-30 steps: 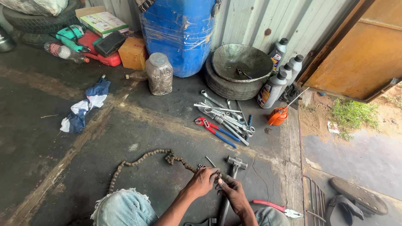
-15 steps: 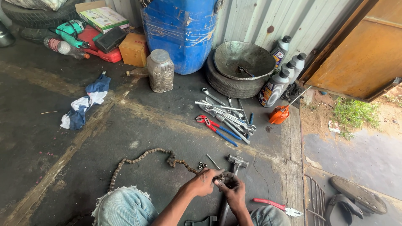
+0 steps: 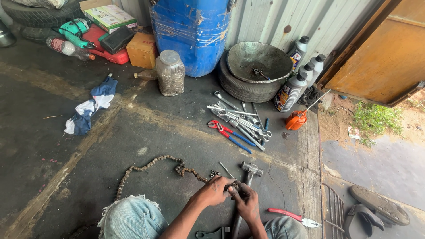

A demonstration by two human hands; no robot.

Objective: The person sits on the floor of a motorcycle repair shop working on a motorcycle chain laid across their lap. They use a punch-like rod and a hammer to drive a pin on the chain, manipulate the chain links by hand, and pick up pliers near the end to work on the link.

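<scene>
My left hand and my right hand meet low in the middle of the head view, both pinching one end of a rusty drive chain. The chain trails left across the dark floor toward my knee in torn jeans. A hammer lies under and just beyond my hands, its head pointing away. Small nuts sit next to the chain. Red-handled pliers lie to the right of my right hand.
A pile of wrenches and red-and-blue pliers lies ahead. Beyond stand a blue drum, a metal basin on a tyre, oil bottles, an orange oil can, a plastic jar and rags. Sandals lie right.
My hands have stayed on the chain end with only small finger shifts. The view has tipped slightly, so everything sits a little higher in the picture.
</scene>
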